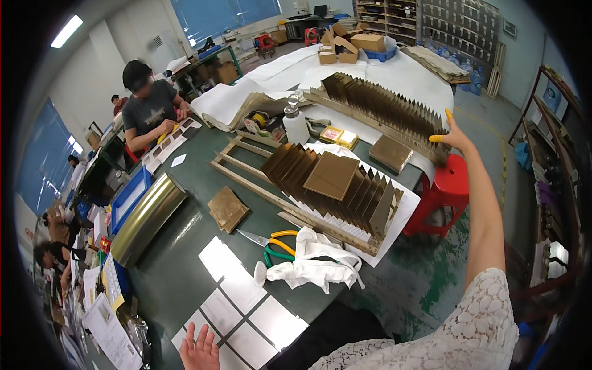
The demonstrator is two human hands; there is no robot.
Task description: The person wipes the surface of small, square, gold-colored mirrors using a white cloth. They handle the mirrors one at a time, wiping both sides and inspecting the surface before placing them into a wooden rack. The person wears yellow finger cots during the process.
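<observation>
My right hand, with yellow finger cots on thumb and forefinger, reaches to the right end of the far slotted rack. Its thumb lies against the rack's end and the forefinger is spread away. Thin brown plates stand in a row in that rack. Near the table's front edge my left hand is open, palm up and empty, beside several glossy white squares. A nearer slotted rack also carries upright brown plates, with one square brown plate lying across their tops.
Left of the nearer rack lies a stack of brown squares. Scissors and a crumpled white cloth are in front. A gold roll lies at left, a bottle behind. A red stool stands right; a co-worker sits across.
</observation>
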